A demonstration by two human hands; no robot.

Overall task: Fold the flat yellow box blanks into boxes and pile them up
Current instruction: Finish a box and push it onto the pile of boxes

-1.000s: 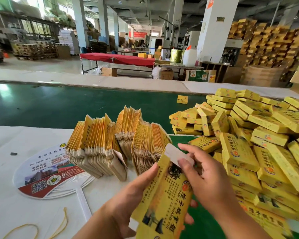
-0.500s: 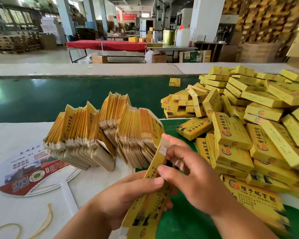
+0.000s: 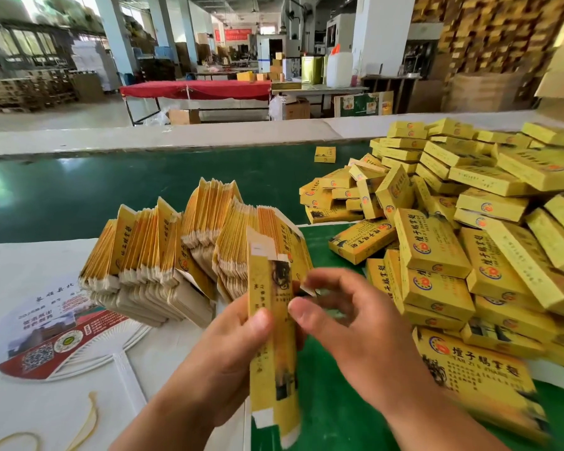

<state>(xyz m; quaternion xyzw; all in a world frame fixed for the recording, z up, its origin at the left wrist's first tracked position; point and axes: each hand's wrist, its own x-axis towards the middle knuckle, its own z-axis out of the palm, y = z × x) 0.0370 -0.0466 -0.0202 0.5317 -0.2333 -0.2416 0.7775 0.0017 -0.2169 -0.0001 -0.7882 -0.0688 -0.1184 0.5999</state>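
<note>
A: What is seen, from the largest thing down?

B: The pile of folded boxes [image 3: 469,242] is heaped on the green part of the tabletop [image 3: 144,190], from about 1 o'clock round to 4 o'clock of the hands. The stack of flat blanks [image 3: 176,255] is stood on edge at about 11 o'clock, on the white sheet, just beyond the hands.

A: And the piece being worked?

B: One box blank [image 3: 271,336] is held upright between the hands, its long axis run from 6 o'clock near the body up to 12 o'clock. It is seen nearly edge-on, partly opened.

A: How is each grip set?

B: The left hand [image 3: 222,359] is wrapped round the lower middle of the blank, thumb pressed on the near face. The right hand [image 3: 349,323] is curled at 3 o'clock of the blank, thumb against its right edge and fingertips pinched on a small flap near the upper part; that flap is blurred.

A: Which relation is the next move judged to turn on?

B: The pile lies on the right hand's side, well nearer to it than to the left. The upper end flap is probably to be tucked first, since the tube is steadied from below by the left hand.
</note>
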